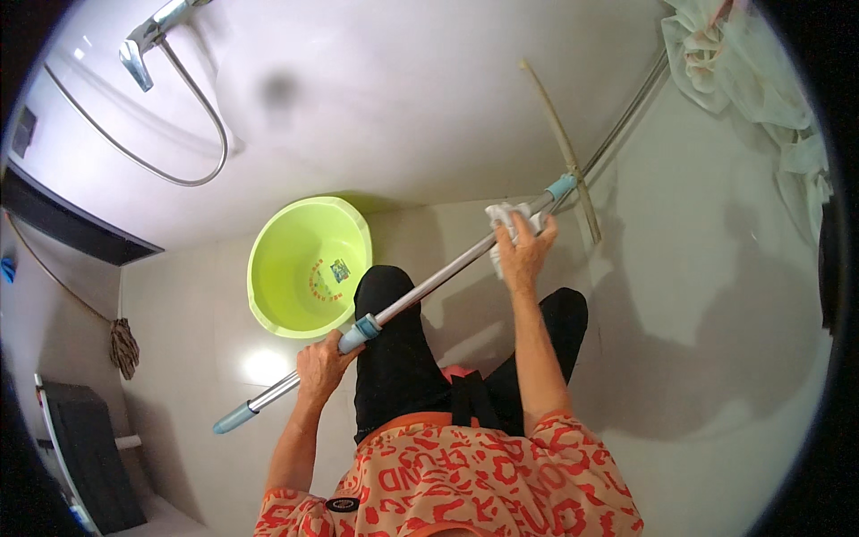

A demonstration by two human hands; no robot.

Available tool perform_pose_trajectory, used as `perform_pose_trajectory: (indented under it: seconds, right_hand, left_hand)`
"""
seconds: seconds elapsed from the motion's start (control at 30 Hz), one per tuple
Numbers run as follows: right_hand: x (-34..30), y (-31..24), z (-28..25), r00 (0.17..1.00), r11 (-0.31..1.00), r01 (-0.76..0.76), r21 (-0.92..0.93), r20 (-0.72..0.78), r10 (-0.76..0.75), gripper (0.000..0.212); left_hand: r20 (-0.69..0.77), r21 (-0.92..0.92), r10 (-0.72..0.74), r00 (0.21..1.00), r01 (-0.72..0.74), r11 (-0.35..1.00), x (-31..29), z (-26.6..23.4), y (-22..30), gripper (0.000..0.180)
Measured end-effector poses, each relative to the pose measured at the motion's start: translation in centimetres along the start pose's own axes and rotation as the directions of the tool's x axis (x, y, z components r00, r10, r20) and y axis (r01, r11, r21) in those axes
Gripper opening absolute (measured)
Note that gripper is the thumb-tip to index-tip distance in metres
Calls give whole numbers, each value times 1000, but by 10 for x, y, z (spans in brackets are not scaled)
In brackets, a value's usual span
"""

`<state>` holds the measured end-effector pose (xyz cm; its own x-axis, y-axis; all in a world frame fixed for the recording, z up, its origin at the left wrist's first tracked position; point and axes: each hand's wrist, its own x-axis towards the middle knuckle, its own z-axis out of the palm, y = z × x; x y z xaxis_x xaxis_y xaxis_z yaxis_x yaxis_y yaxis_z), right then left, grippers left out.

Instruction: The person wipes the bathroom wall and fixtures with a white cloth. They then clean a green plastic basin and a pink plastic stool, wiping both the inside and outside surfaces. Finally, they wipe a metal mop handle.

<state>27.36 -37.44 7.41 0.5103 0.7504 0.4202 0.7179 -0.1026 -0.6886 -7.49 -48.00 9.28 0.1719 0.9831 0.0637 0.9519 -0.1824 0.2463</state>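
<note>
A long metal telescopic pole slants across in front of me, from lower left to upper right. Its lower end has a blue-grey grip, and a narrow beige bar crosses its far end, like a squeegee head. My left hand is closed round the pole just below the blue-grey collar. Higher up, my right hand presses a crumpled white cloth against the pole, near the light-blue joint. The fingers are partly hidden by the cloth.
A lime-green basin stands on the tiled floor beside my left knee. A shower tap with a looping metal hose hangs on the wall. White translucent plastic is at the far right, and a dark box-like object at left.
</note>
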Motion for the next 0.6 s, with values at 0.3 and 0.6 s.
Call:
perform_pose_trajectory:
  seconds: [0.3, 0.6]
  right_hand:
    - [57, 17, -45, 944, 814, 310, -492, 61, -323, 25]
    - [-31, -56, -35, 776, 747, 622, -234, 311, -548, 20]
  left_hand:
    - [-9, -57, 39, 999, -39, 998, 7, 6, 1, 41]
    - [-48, -50, 96, 994, -99, 994, 10, 7, -2, 40]
